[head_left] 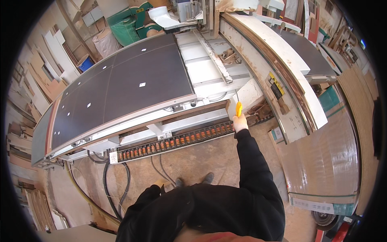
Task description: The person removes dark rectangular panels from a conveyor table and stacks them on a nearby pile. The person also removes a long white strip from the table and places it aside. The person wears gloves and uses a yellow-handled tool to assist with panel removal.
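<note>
Gripping yellow tool (239, 108) at person's one o'clock, right hand (240, 122) curling round it; dark panels (125, 82) lying at eleven; left hand hiding from view.

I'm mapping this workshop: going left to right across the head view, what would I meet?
Blue bin → pale sack → white curved chute → yellow tool in the right hand → yellow-and-black label → brown sheet.

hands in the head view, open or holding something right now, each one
Right hand: closed around a yellow tool.
Left hand: cannot be told; not clearly visible beyond the black sleeve.
</note>
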Available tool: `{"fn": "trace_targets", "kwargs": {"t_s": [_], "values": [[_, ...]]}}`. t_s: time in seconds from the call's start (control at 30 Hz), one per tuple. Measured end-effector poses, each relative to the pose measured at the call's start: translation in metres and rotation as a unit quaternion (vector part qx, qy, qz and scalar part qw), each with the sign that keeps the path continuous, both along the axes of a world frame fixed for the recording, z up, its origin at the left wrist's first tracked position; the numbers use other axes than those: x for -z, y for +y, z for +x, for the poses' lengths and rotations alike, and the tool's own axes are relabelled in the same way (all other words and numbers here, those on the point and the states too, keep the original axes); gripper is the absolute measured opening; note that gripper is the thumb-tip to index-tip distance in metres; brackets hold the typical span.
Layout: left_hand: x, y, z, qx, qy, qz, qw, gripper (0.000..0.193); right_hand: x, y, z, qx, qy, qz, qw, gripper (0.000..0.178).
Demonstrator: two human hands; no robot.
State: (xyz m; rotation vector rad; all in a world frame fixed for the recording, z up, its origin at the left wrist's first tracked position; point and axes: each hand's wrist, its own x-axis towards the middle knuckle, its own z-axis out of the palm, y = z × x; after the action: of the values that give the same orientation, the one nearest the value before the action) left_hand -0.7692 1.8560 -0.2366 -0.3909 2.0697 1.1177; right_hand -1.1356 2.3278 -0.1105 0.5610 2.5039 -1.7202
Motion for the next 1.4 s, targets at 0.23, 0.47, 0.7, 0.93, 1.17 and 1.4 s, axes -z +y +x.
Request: {"fn": "trace_targets", "kwargs": {"t_s": [0.23,0.47,0.7,0.93,1.17,1.4], "values": [[0.007,-0.018,0.084,-0.173,-0.032,-0.128,0.976,0.047,0.003,-0.019,0.038,-0.046,-0.015,-0.040,0.998,0.022],[0.052,0.018,0.150,-0.034,-0.055,-0.111,0.992,0.042,0.014,0.021,0.145,0.026,0.024,0.049,0.998,0.035],[0.075,0.048,0.139,0.049,-0.024,-0.148,0.987,0.039,-0.020,0.107,0.185,-0.017,0.061,0.260,0.963,0.038],[0.089,0.077,0.090,-0.118,-0.039,-0.066,0.990,0.035,-0.063,0.122,0.164,-0.124,0.050,0.251,0.959,0.042],[0.050,0.211,0.074,0.077,0.072,-0.155,0.982,0.030,-0.052,0.176,0.141,-0.217,0.003,0.255,0.942,0.039],[0.024,0.252,0.065,-0.031,0.104,-0.155,0.982,0.036,-0.051,0.177,0.097,-0.247,0.003,0.261,0.933,0.040]]}}
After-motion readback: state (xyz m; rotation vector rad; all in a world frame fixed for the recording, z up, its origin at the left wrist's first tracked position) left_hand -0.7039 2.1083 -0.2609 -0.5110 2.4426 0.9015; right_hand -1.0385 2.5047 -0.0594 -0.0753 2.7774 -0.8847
